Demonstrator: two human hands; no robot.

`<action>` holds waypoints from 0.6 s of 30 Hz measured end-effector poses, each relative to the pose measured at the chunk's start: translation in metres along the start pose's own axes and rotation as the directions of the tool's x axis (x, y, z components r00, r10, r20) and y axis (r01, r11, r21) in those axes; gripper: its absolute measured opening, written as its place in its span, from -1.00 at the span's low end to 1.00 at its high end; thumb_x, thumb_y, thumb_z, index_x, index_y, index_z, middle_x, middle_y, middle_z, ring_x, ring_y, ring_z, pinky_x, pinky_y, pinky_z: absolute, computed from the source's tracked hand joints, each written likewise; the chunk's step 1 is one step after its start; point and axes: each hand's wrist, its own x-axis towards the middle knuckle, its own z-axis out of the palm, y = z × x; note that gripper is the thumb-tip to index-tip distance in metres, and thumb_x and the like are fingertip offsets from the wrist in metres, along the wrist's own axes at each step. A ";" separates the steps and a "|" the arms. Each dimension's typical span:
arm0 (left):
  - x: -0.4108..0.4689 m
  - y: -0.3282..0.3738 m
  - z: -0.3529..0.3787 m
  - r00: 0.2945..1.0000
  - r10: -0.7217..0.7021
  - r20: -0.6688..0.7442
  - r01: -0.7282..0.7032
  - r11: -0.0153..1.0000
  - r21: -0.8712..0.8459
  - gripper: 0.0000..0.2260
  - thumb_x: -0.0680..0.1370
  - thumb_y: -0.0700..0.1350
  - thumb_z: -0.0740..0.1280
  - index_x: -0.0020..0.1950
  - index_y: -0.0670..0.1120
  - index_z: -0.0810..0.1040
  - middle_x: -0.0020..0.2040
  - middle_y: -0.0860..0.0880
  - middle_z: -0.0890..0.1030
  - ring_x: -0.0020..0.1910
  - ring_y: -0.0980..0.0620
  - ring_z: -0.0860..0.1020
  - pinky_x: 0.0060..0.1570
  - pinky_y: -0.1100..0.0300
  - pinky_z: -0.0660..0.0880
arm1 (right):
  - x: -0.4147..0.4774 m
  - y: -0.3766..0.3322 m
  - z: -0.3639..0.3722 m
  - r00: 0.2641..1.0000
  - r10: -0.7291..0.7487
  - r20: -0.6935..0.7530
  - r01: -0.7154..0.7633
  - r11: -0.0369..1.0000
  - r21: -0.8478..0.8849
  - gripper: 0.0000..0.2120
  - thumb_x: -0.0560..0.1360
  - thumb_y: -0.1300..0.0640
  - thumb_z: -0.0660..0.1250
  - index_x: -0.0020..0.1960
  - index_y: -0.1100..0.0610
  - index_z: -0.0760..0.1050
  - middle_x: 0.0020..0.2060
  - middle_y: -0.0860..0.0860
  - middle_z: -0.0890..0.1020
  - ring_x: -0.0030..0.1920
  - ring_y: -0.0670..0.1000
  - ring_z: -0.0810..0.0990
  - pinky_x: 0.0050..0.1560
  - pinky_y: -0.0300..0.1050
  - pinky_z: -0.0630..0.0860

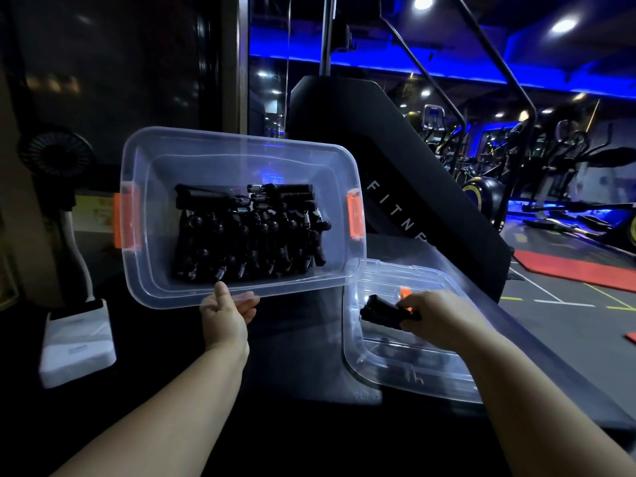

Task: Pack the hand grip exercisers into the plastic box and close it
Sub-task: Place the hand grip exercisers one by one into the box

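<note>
Head view shows the right hand (pixel 444 318) gripping one exerciser (pixel 382 311) above the lid (pixel 395 373) on the worktop (pixel 296 356). The left hand (pixel 225 316) pinches the near rim of the tilted box (pixel 241 146), which holds many more. I would level the box first, then lay this exerciser flat on top.

Pretty dim gym, mostly blue strip lights (pixel 378 65) plus a few round spotlights (pixel 564 25) overhead. Cardio machines (pixel 568 156) sit far right, a red mat (pixel 578 270) lies on the grey floor (pixel 550 287), and a small black fan (pixel 56 154) stands at left.
</note>
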 end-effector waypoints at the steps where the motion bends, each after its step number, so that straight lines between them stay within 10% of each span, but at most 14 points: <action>1: 0.000 0.000 0.000 1.000 -0.003 0.002 0.003 1.000 -0.001 -0.75 0.66 0.07 0.04 -0.07 -0.03 0.38 -0.25 -0.09 0.62 -0.39 0.14 0.61 -0.23 0.21 0.50 | 0.000 -0.002 0.000 1.000 -0.004 -0.007 0.004 1.000 -0.014 -0.75 0.51 -0.09 0.29 0.18 -0.22 0.52 -0.01 -0.09 0.63 0.04 0.05 0.57 -0.19 -0.17 0.35; 18: 0.009 -0.003 -0.003 0.995 -0.063 0.076 0.068 0.996 -0.066 -0.56 0.63 0.11 0.06 0.25 -0.25 0.36 -0.21 -0.15 0.62 -0.34 0.09 0.62 -0.27 0.22 0.49 | 0.057 -0.118 -0.066 0.836 -0.338 -0.431 0.381 0.924 0.014 -0.61 0.43 0.08 0.35 0.25 -0.09 0.53 -0.06 0.03 0.66 0.00 0.17 0.58 -0.17 -0.09 0.40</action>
